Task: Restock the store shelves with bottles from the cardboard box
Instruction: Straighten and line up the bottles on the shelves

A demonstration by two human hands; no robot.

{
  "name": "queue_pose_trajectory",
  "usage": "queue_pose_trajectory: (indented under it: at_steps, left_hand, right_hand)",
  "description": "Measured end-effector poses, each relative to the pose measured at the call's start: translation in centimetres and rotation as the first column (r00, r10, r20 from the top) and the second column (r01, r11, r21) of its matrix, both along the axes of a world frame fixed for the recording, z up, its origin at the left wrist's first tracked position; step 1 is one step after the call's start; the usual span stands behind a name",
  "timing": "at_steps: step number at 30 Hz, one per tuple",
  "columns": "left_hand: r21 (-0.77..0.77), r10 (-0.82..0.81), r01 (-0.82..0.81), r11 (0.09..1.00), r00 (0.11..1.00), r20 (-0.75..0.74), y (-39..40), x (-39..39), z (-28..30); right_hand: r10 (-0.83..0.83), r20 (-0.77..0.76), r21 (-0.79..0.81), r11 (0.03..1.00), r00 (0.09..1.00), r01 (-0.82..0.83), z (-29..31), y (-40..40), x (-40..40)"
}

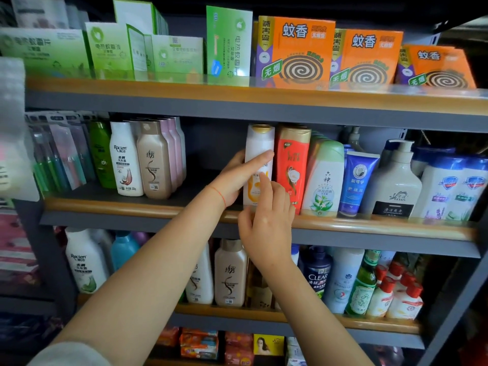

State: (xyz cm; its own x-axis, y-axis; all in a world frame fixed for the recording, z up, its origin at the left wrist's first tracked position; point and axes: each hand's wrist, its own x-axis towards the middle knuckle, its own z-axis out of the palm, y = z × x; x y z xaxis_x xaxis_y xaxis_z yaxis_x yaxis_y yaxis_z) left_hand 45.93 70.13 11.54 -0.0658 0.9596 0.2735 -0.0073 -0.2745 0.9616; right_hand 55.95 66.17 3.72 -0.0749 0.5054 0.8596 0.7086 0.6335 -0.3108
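As gripped: bottle between fingers.

You have an open gap on the grey middle shelf between the beige shampoo bottle and the white gold-capped bottle; a red bottle blocks the right.

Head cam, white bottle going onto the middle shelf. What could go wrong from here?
1. The white bottle stands at the wooden shelf lip; if the left hand lets go early, it may tip forward.
2. It sits tight against the red bottle; pushing it back might knock that one over.
3. The right hand touches it only with a fingertip, so it adds little steadying.
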Motion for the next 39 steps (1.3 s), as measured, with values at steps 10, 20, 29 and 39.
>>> queue_pose_trajectory:
  at_steps: [10,20,29,39]
  left_hand:
    - [0.229,0.667,-0.671,0.705,0.737,0.107,-5.2,-9.1,-2.4]
    - [0.136,0.691,-0.686,0.715,0.663,-0.290,-6.1,-17.0,-2.8]
    - [0.011,0.505,-0.560,0.828,0.738,-0.448,-5.6,-18.4,-1.3]
    - [0.011,0.433,-0.459,0.888,0.830,-0.352,-4.6,-19.2,-1.8]
  right_hand:
    - [0.477,-0.187,-0.059,0.867,0.859,-0.494,3.3,-0.4,-5.6]
    - [0.455,-0.233,-0.559,0.660,0.859,-0.501,8.3,3.8,-15.2]
    - [0.447,-0.413,-0.553,0.569,0.794,-0.608,8.3,5.1,-18.1]
    - [0.484,-0.479,-0.548,0.486,0.732,-0.680,8.1,5.5,-18.2]
